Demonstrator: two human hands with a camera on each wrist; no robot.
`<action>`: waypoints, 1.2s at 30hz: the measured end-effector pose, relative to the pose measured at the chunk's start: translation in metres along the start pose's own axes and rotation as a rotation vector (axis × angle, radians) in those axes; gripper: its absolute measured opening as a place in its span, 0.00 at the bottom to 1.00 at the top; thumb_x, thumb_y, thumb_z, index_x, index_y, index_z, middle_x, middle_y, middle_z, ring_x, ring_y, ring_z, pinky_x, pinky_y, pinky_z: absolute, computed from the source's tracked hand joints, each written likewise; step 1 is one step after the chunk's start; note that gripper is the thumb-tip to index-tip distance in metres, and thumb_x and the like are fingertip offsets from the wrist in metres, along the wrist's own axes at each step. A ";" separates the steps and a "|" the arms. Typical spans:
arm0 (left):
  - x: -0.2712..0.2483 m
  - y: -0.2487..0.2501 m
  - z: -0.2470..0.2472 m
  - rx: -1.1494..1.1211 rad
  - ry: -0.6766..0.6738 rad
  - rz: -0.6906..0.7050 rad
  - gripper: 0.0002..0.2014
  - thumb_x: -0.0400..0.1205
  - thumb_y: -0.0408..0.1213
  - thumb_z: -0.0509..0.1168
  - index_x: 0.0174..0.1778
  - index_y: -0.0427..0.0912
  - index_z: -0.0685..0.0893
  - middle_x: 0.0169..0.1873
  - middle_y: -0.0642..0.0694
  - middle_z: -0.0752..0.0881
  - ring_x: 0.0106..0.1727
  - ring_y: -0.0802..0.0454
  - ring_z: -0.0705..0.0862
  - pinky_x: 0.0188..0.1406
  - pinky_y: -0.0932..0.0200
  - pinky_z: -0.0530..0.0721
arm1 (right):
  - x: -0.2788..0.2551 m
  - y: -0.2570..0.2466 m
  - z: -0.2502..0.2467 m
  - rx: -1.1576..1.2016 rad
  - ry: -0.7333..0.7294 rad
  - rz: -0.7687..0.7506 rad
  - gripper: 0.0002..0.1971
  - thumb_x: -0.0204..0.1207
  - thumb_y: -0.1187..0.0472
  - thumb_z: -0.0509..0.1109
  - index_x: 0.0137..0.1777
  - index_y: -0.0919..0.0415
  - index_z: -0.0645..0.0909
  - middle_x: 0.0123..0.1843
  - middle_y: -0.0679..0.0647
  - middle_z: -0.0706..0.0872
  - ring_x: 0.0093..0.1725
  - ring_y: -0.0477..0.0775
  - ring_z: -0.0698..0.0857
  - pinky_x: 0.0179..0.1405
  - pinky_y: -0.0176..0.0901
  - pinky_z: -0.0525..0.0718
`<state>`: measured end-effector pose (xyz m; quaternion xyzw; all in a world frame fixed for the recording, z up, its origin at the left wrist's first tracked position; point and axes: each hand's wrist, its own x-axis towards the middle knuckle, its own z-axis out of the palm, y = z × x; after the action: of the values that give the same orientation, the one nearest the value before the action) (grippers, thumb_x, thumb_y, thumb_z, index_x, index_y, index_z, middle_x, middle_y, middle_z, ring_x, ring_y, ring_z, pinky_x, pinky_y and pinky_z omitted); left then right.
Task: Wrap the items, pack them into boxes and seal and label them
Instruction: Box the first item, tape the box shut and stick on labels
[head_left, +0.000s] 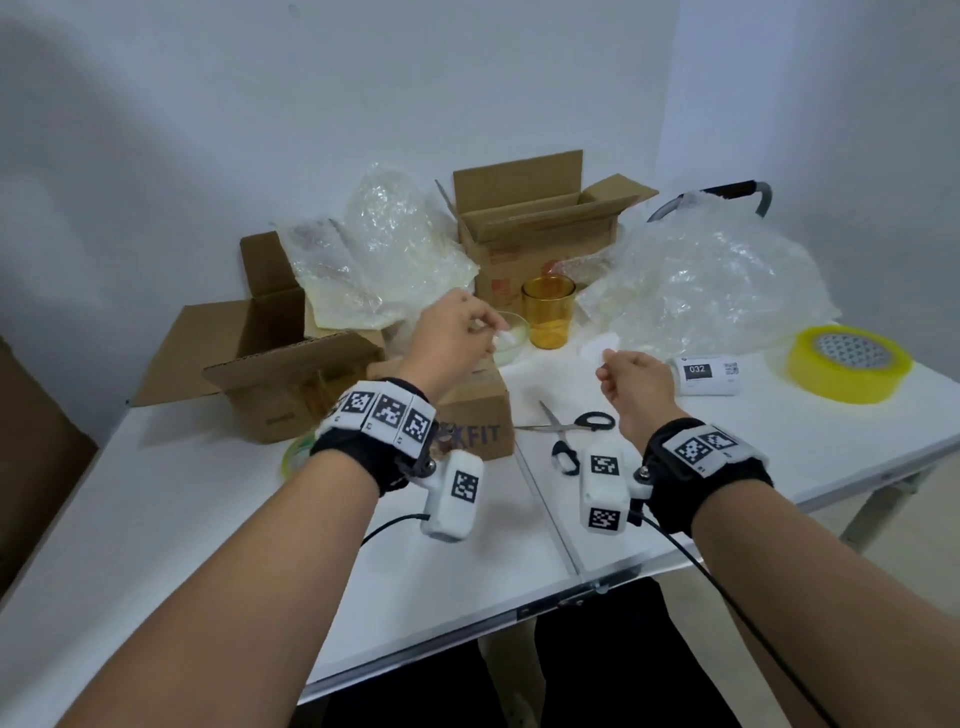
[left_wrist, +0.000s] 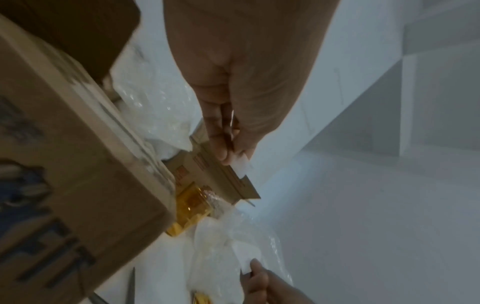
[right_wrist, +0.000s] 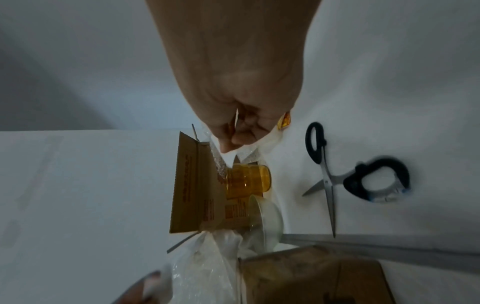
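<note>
- Above the white table (head_left: 519, 530), nearest: left hand (head_left: 457, 332) and right hand (head_left: 631, 379), each pinching a small white slip, perhaps label (left_wrist: 240, 162) and backing (right_wrist: 230, 157).
- Just beyond: scissors (head_left: 569, 431), blades pointing left.
- Farther: amber cup (head_left: 548, 312) upright beside open box (head_left: 535, 228), flaps up.

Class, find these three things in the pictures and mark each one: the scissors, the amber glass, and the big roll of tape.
scissors (head_left: 570, 427), head view, on the pivot where the blades cross.
amber glass (head_left: 548, 314), head view, on its side wall.
roll of tape (head_left: 848, 364), head view, on its yellow outer band.
</note>
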<state>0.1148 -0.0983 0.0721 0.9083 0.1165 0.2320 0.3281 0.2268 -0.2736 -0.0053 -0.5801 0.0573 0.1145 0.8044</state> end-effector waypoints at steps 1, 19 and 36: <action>0.009 0.005 0.010 0.056 -0.030 0.031 0.08 0.84 0.32 0.65 0.47 0.46 0.89 0.50 0.52 0.82 0.47 0.54 0.86 0.43 0.65 0.83 | 0.004 -0.001 -0.004 0.017 0.032 -0.011 0.08 0.82 0.68 0.68 0.41 0.60 0.75 0.35 0.56 0.81 0.27 0.44 0.79 0.25 0.28 0.78; 0.050 0.006 0.065 -0.282 -0.171 -0.298 0.12 0.85 0.45 0.66 0.46 0.40 0.88 0.44 0.45 0.89 0.35 0.55 0.88 0.31 0.65 0.82 | 0.011 -0.004 0.004 -0.395 -0.124 -0.381 0.07 0.76 0.67 0.71 0.39 0.55 0.82 0.36 0.53 0.88 0.40 0.52 0.89 0.47 0.44 0.87; 0.006 -0.022 0.002 -0.553 0.054 -0.528 0.04 0.82 0.32 0.68 0.42 0.37 0.84 0.33 0.45 0.84 0.30 0.54 0.82 0.29 0.63 0.81 | -0.040 0.007 0.064 -0.767 -0.513 -0.742 0.14 0.76 0.58 0.75 0.61 0.59 0.87 0.56 0.52 0.84 0.45 0.48 0.87 0.51 0.38 0.86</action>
<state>0.1200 -0.0805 0.0590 0.7177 0.2879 0.1861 0.6061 0.1839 -0.2152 0.0178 -0.7645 -0.3910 -0.0252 0.5119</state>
